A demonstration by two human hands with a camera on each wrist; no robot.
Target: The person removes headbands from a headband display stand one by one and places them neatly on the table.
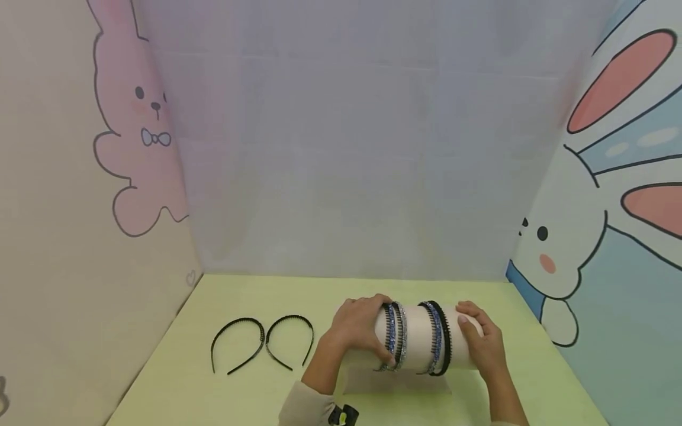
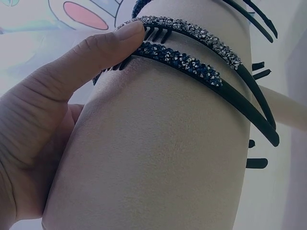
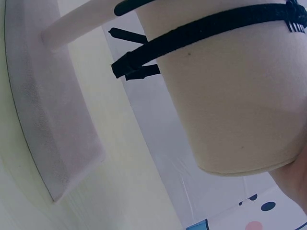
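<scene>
A pale cylindrical headband stand [image 1: 417, 338] lies crosswise at the front, several toothed headbands around it. My left hand [image 1: 356, 329] grips the left group, thumb in front and fingers over the top. In the left wrist view, its thumb rests on a blue-studded headband [image 2: 187, 63] and a silver-studded headband [image 2: 196, 32], the palm beside the roll. My right hand [image 1: 486, 342] holds the roll's right end, thumb in front; most of it is hidden in the right wrist view. Near it sit another blue-studded headband [image 1: 437, 336] and a plain black headband [image 1: 446, 343].
Two loose black headbands, one farther left [image 1: 242, 319] and one nearer the stand [image 1: 293, 316], lie on the pale yellow table [image 1: 176, 384]. The stand's flat base [image 1: 396, 384] sits under the roll. Walls with rabbit drawings [image 1: 565, 248] enclose the table.
</scene>
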